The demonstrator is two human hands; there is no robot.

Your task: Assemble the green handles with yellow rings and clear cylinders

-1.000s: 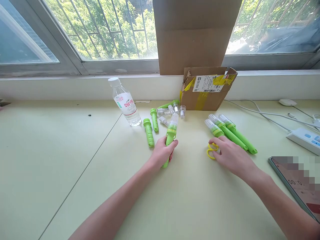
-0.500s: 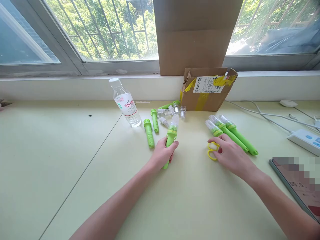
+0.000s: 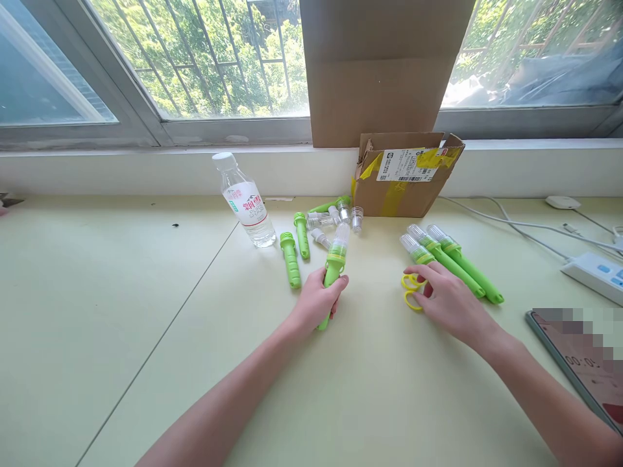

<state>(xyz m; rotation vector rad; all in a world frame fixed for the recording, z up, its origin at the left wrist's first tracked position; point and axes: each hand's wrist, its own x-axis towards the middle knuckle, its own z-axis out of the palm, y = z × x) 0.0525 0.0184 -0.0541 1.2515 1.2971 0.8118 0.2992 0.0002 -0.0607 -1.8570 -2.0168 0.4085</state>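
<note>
My left hand (image 3: 318,299) is wrapped round a green handle with a clear ribbed cap (image 3: 335,258), held tilted with its cap end away from me. My right hand (image 3: 448,301) is low over the table, thumb and fingertips closed at a small cluster of yellow rings (image 3: 413,301). The fingers partly cover the rings. Just beyond that hand lie three capped green handles (image 3: 455,263), side by side. Two uncapped green handles (image 3: 291,261) rest left of my left hand. Several clear caps (image 3: 357,220) and another green piece (image 3: 325,205) are piled behind it.
A water bottle (image 3: 248,206) stands at the back left. An open cardboard box (image 3: 396,194) is against the sill. At the right are a power strip (image 3: 594,272), white cables (image 3: 530,224) and a phone (image 3: 574,370) showing a timer.
My right fingers have shifted very slightly at the yellow rings, and one ring now sticks out a little further left. My left hand and the capped handle have hardly moved.
</note>
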